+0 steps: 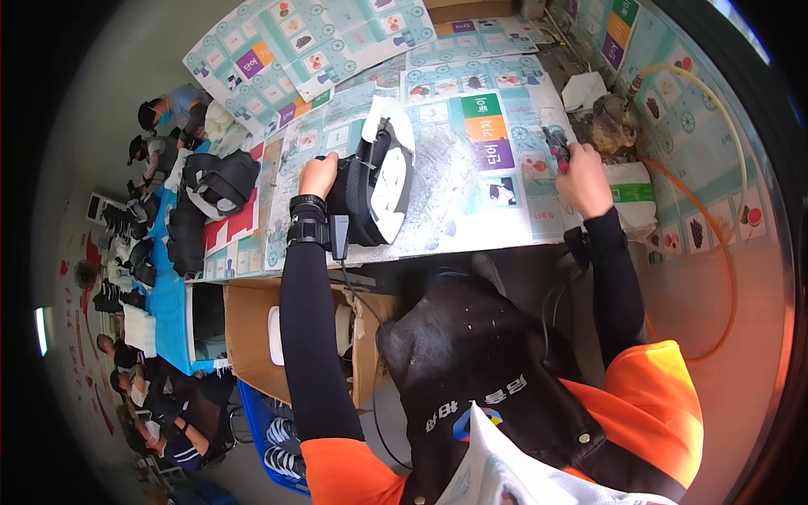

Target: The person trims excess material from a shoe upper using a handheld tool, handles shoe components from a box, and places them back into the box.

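Note:
My left hand (318, 175) is closed on a black shoe (353, 194) near the table's front edge. The shoe is tipped on its side, its white sole (394, 181) facing right. Farther right, my right hand (582, 180) is wrapped round a small dark hand tool with reddish parts (555, 145); its exact kind is hard to make out. The tool's head points away from me, apart from the shoe. Between the hands, grey dust lies on the printed sheets (523, 220) that cover the table.
Black shoes (220, 181) sit left of my work spot. A cardboard box (252, 328) and a blue crate of shoes (252, 404) stand below. Orange (730, 278) and yellow (741, 151) hoses hang at the right wall. Other people (172, 109) work along the left.

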Available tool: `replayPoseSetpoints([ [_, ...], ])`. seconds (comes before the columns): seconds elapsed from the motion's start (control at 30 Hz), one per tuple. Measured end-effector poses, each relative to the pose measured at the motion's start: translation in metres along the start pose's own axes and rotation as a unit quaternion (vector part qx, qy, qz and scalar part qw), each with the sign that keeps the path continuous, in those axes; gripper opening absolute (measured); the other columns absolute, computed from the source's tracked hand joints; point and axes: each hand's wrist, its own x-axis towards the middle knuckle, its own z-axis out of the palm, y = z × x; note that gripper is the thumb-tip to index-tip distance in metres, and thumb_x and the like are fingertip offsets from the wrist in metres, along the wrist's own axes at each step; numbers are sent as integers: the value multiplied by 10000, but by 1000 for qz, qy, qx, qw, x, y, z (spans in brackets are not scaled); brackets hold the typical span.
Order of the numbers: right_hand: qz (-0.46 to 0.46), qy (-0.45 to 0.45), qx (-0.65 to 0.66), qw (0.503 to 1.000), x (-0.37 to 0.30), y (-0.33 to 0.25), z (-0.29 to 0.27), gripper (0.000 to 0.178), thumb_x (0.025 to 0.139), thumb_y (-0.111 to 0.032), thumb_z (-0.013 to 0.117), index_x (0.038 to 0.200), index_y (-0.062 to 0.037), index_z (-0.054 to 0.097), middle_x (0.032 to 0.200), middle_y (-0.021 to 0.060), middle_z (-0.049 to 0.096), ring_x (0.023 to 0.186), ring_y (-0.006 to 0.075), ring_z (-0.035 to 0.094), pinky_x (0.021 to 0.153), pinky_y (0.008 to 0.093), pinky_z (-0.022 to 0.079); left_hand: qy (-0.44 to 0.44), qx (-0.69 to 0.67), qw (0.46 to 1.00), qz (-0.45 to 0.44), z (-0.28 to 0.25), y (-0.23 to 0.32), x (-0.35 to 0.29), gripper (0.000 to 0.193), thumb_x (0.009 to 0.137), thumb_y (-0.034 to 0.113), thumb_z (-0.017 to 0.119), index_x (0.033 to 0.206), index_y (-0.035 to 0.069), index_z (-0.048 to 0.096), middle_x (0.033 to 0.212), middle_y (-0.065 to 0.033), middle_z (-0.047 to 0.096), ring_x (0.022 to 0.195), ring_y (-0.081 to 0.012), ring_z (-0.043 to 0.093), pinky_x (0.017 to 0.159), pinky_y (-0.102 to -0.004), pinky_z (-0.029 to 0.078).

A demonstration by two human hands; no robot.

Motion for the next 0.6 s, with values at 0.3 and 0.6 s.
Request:
replayPoseSetpoints([
  [0.3, 47, -348, 356, 866, 5, -141, -20, 302, 796, -104, 593, 1035, 52, 689, 758, 252, 670, 727, 328, 721, 645, 441, 550, -21, -92, 995, 9, 15, -9, 19, 677, 899, 487, 542, 1070, -147, 708, 1130, -417, 661, 1183, -503, 643, 1018, -483, 483],
  [0.6, -85, -305, 269, 909, -1, -148, 0, 258, 775, -104, 540, 930, 28, 698, 855, 334, 653, 876, 533, 630, 799, 545, 521, -42, -133, 990, 15, 25, -36, 36, 651, 890, 466, 553, 1012, -154, 708, 1027, -393, 698, 1072, -485, 699, 936, -480, 508],
])
